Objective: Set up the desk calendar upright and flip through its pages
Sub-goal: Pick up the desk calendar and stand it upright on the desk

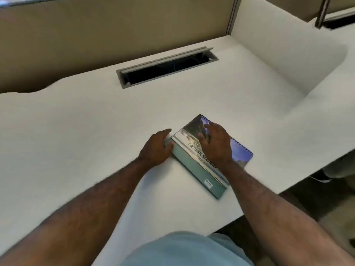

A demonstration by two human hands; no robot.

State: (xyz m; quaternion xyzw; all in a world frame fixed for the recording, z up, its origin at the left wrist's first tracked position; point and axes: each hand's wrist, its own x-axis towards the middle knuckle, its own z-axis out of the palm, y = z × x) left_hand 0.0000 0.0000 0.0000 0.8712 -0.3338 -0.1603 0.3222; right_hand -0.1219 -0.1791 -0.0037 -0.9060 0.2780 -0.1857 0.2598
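The desk calendar [194,164] lies flat on the white desk [96,131], turned at an angle, its spiral binding along the far right edge. Its cover shows a landscape photo and the words "NATURAL SCENERY", with a teal base strip along the near left side. My left hand [156,148] grips the calendar's left corner at the teal base, fingers curled around the edge. My right hand [216,143] rests flat on top of the cover with its fingers spread, pressing on the photo.
A grey cable slot [167,67] with its lid raised sits in the desk behind the calendar. Beige partition panels [96,35] stand along the back. The desk's front edge runs close on the right, with the floor below.
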